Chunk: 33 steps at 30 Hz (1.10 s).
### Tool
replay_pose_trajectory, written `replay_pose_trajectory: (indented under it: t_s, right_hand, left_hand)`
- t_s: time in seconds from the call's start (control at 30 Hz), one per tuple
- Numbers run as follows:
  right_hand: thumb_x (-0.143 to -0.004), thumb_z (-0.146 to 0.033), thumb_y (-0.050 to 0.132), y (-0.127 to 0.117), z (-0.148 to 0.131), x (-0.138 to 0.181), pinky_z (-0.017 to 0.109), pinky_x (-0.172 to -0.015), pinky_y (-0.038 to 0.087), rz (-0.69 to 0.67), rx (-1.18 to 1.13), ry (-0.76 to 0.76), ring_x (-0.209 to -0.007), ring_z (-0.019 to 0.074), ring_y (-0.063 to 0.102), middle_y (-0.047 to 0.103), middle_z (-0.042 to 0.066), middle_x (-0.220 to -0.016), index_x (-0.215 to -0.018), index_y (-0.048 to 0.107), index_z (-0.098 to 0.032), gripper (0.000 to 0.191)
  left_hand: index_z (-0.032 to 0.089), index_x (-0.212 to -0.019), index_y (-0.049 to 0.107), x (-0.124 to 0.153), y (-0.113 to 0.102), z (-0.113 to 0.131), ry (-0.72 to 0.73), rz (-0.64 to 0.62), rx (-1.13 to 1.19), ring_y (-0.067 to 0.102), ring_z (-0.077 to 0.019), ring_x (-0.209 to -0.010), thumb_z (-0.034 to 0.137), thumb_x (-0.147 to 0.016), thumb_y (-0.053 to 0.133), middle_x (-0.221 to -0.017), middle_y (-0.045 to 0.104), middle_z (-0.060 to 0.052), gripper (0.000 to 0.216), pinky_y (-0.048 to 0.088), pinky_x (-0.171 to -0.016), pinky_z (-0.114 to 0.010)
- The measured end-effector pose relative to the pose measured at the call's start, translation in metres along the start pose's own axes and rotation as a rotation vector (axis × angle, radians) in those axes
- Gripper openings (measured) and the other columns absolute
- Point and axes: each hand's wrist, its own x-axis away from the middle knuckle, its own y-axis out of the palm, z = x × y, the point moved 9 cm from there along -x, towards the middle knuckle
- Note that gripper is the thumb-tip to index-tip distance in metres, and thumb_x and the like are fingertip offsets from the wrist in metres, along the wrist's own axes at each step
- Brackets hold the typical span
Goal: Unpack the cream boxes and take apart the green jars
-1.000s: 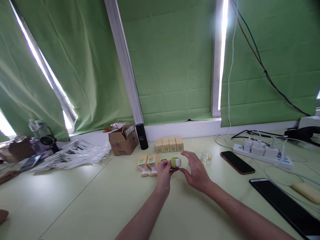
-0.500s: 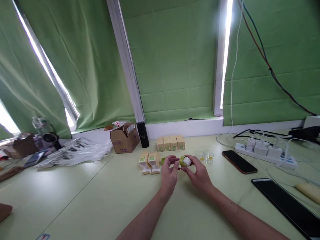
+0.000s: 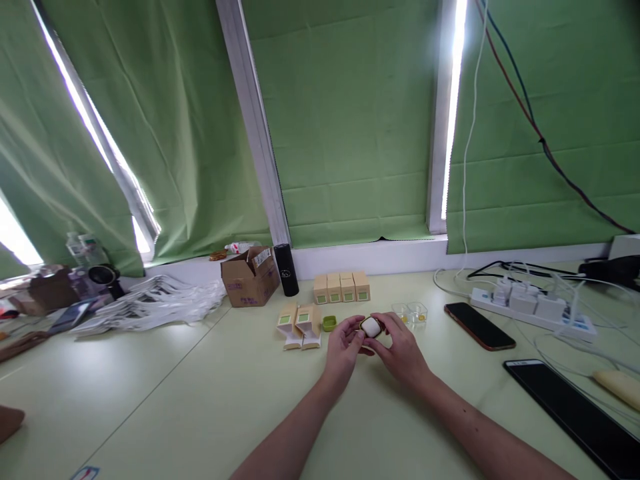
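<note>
Between my hands is a small rounded white block with a green rim around it; I cannot tell exactly what it is. My left hand pinches its left side with thumb and fingers. From the right, my right hand grips the other side. A small square green cup sits on the table just left of my left hand. Two opened cardboard boxes with green labels stand beside the cup. Behind my right hand are two clear plastic cups with something yellow in them.
Several closed small boxes form a row at the back. A black cylinder and a brown carton stand to their left. On the right lie a phone, a black tablet and a power strip. Another person's hand shows far left.
My left hand has closed in on the white block from the left. The block has turned, its white face now up and rimmed in green. The green cup has come into fuller view.
</note>
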Motion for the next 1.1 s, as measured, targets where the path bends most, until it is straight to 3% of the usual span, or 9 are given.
replay_pose_trajectory:
  t_s: [0.17, 0.33, 0.47, 0.67, 0.9, 1.1]
  right_hand:
    - [-0.094, -0.044, 0.07, -0.002, -0.009, -0.001, 0.047, -0.092, 0.06, -0.027, 0.068, -0.069, -0.107, 0.0302, 0.067, 0.067, 0.011, -0.119, -0.131, 0.059, -0.026, 0.043]
    - [-0.098, -0.031, 0.062, -0.011, -0.033, 0.001, 0.05, -0.101, 0.057, -0.015, 0.18, -0.248, -0.123, 0.0329, 0.062, 0.062, 0.015, -0.134, -0.146, 0.05, -0.024, 0.05]
    - [-0.1, -0.017, 0.053, -0.005, -0.043, 0.004, 0.049, -0.096, 0.058, -0.089, 0.25, -0.371, -0.118, 0.0313, 0.064, 0.064, 0.015, -0.13, -0.147, 0.05, -0.025, 0.048]
    - [-0.102, -0.015, 0.05, -0.002, -0.04, 0.003, 0.043, -0.085, 0.061, -0.114, 0.278, -0.397, -0.107, 0.0283, 0.068, 0.065, 0.016, -0.123, -0.135, 0.055, -0.02, 0.034]
    - [-0.103, -0.017, 0.051, -0.004, -0.044, 0.002, 0.042, -0.083, 0.06, -0.085, 0.35, -0.441, -0.105, 0.029, 0.07, 0.068, 0.015, -0.121, -0.129, 0.057, -0.02, 0.026]
    - [-0.104, -0.017, 0.05, -0.001, -0.044, 0.002, 0.042, -0.082, 0.06, -0.118, 0.366, -0.435, -0.101, 0.0281, 0.069, 0.067, 0.016, -0.12, -0.134, 0.053, -0.02, 0.031]
  left_hand:
    - [0.014, -0.112, 0.073, -0.004, -0.004, 0.0, 0.015, 0.03, 0.005, 0.075, -0.0309, -0.1, 0.04, -0.073, 0.088, -0.109, 0.077, -0.017, 0.049, 0.064, -0.079, -0.039]
    - [0.016, -0.113, 0.076, -0.006, -0.01, 0.005, 0.105, 0.078, -0.141, 0.074, -0.0252, -0.084, 0.034, -0.078, 0.082, -0.104, 0.078, -0.015, 0.04, 0.059, -0.064, -0.031]
    - [0.018, -0.114, 0.077, -0.001, -0.009, 0.013, 0.188, 0.074, -0.336, 0.073, -0.0247, -0.086, 0.03, -0.084, 0.075, -0.106, 0.077, -0.014, 0.032, 0.06, -0.071, -0.034]
    - [0.017, -0.123, 0.071, 0.006, 0.002, 0.026, 0.347, 0.006, -0.649, 0.071, -0.0226, -0.094, 0.024, -0.093, 0.059, -0.113, 0.076, -0.013, 0.032, 0.06, -0.079, -0.035]
    - [0.018, -0.126, 0.067, 0.01, 0.008, 0.03, 0.434, -0.022, -0.754, 0.071, -0.0211, -0.094, 0.019, -0.095, 0.055, -0.116, 0.075, -0.013, 0.033, 0.061, -0.078, -0.034]
    - [0.018, -0.129, 0.065, 0.012, 0.011, 0.032, 0.475, -0.029, -0.791, 0.072, -0.0227, -0.098, 0.019, -0.096, 0.055, -0.12, 0.074, -0.013, 0.035, 0.062, -0.08, -0.036]
